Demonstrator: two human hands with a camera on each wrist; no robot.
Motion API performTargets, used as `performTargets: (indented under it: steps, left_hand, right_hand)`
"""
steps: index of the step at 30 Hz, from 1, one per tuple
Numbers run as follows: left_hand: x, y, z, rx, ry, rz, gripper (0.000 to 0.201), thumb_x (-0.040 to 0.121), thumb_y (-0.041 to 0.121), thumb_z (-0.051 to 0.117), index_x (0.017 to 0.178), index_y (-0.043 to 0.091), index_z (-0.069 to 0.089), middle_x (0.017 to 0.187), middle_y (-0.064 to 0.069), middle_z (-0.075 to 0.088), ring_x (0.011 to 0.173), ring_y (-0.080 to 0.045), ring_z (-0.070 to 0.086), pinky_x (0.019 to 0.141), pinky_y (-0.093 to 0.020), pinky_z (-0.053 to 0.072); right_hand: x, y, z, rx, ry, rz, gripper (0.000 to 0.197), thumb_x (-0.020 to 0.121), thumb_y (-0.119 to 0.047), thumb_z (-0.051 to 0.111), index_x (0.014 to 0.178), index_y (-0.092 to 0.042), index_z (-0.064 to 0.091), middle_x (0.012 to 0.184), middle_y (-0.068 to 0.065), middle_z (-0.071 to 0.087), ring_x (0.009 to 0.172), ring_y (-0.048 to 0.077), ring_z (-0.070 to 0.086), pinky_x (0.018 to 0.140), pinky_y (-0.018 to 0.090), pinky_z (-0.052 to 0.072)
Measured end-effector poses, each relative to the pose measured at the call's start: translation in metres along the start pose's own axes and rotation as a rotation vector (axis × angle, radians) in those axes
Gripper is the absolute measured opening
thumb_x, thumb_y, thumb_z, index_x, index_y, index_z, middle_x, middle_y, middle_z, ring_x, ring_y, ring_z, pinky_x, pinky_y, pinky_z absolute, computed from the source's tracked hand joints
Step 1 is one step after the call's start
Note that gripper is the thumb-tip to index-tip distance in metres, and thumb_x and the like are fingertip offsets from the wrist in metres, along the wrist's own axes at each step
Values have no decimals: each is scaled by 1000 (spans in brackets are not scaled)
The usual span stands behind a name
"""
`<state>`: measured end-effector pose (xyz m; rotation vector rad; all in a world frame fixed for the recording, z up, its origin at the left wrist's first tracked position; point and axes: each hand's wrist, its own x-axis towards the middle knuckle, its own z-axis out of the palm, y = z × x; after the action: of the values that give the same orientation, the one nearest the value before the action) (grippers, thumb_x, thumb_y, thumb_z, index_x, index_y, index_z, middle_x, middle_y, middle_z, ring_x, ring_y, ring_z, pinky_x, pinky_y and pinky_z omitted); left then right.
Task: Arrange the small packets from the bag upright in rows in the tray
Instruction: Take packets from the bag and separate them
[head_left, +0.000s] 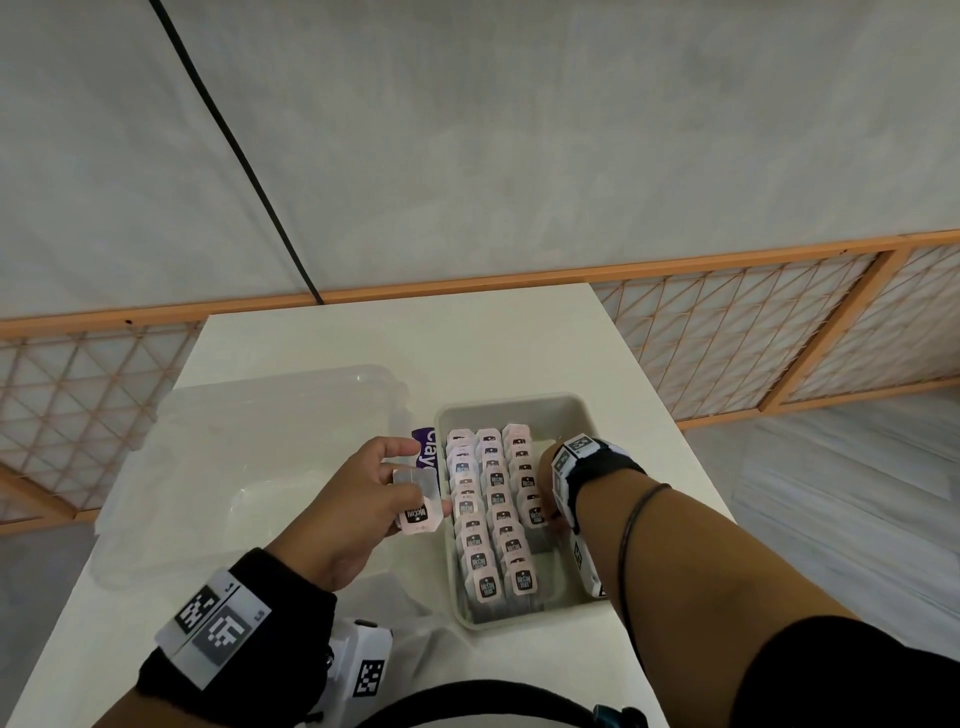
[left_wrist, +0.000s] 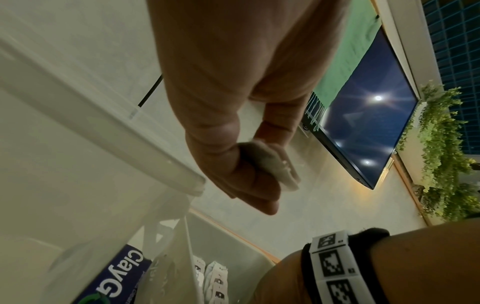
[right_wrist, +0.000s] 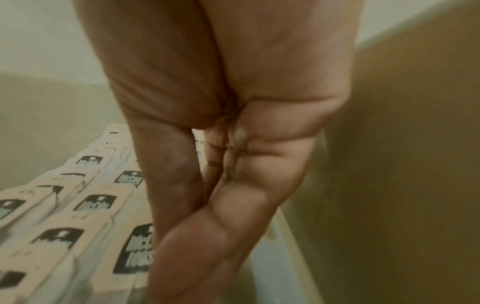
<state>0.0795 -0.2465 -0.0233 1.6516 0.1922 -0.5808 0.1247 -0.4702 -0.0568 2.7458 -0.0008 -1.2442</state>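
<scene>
A beige tray (head_left: 519, 408) holds small pink-and-white packets (head_left: 493, 519) standing upright in three rows; the right row is shorter and stops near the tray's middle. My left hand (head_left: 415, 483) hovers just left of the tray, thumb and fingers gripping a small stack of packets (head_left: 420, 506), seen edge-on as stacked packets (left_wrist: 272, 164) in the left wrist view. My right hand (head_left: 548, 519) is down inside the tray at the near end of the right row. There the right hand (right_wrist: 207, 205) has its thumb pressed against its fingers, pinching the nearest packet (right_wrist: 137, 248); the fingertips are hidden.
A large clear plastic lid (head_left: 249, 457) lies left of the tray. A purple "Clay" pack (head_left: 427, 454) stands between lid and tray. A crumpled clear bag (head_left: 400, 603) lies near the table's front. An orange lattice fence (head_left: 779, 332) runs behind the white table (head_left: 467, 343).
</scene>
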Motion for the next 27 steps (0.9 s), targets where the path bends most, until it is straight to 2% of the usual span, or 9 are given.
performTargets:
  steps: [6, 10, 14, 17, 18, 20, 21, 24, 27]
  left_hand:
    - [-1, -3, -2, 13, -53, 52, 62, 78, -26, 46, 121, 18, 48, 117, -18, 60, 95, -32, 70, 83, -44, 51]
    - [-2, -4, -5, 47, -47, 106, 61, 79, -20, 53, 117, 27, 50, 115, -18, 63, 99, -36, 67, 89, -50, 49]
    - [0, -3, -3, 74, -64, 142, 63, 78, -14, 60, 121, 30, 46, 109, -18, 63, 95, -39, 68, 88, -55, 50]
    - [-1, 0, 2, 152, -127, 203, 67, 71, 2, 70, 121, 38, 43, 104, -16, 64, 90, -34, 70, 83, -53, 54]
    - [-2, 1, 3, 152, -139, 217, 67, 74, -1, 70, 122, 36, 42, 100, -15, 63, 84, -28, 71, 74, -44, 58]
    - [-4, 3, 6, 129, -157, 240, 65, 80, -10, 65, 126, 28, 38, 94, -11, 62, 72, -17, 71, 57, -23, 53]
    - [-4, 4, 7, 118, -157, 243, 64, 81, -11, 64, 127, 25, 37, 92, -10, 61, 71, -17, 70, 55, -21, 50]
    - [-5, 4, 4, 21, -165, 211, 73, 66, 0, 76, 125, 25, 43, 89, -10, 63, 72, -23, 66, 63, -32, 47]
    - [-6, 2, 1, -20, -180, 188, 78, 53, 7, 78, 121, 26, 47, 84, -8, 66, 71, -25, 63, 62, -32, 43]
  right_hand:
    - [6, 4, 2, 70, -9, -62, 45, 84, -20, 69, 128, -15, 58, 136, 4, 54, 128, 22, 48, 105, 35, 40]
    - [10, 0, -12, 411, 221, -53, 32, 86, -23, 66, 113, -5, 66, 113, 12, 68, 93, 21, 65, 84, 31, 51]
    - [-30, -15, -37, 1056, 178, -433, 22, 91, -25, 62, 99, -6, 58, 89, 15, 69, 71, 25, 67, 62, 31, 55]
    - [-58, -26, -41, 947, 184, -626, 23, 86, -28, 69, 100, -12, 61, 86, 7, 68, 68, 16, 66, 60, 26, 52]
    - [-62, -29, -40, 881, 193, -653, 21, 85, -25, 70, 99, -13, 63, 83, 5, 68, 66, 14, 66, 59, 23, 51]
    - [-66, -32, -37, 845, 219, -688, 13, 84, -16, 71, 95, -12, 65, 77, 5, 66, 61, 11, 62, 56, 19, 50]
    - [-66, -32, -36, 874, 219, -696, 9, 84, -12, 70, 92, -11, 66, 76, 7, 66, 60, 11, 61, 55, 18, 50]
    - [-64, -27, -30, 1009, 201, -710, 8, 86, -3, 65, 88, -10, 65, 70, 5, 64, 57, 9, 60, 53, 17, 50]
    - [-65, -25, -26, 1069, 161, -716, 9, 87, -9, 67, 92, -15, 64, 66, -1, 63, 58, 10, 60, 55, 19, 49]
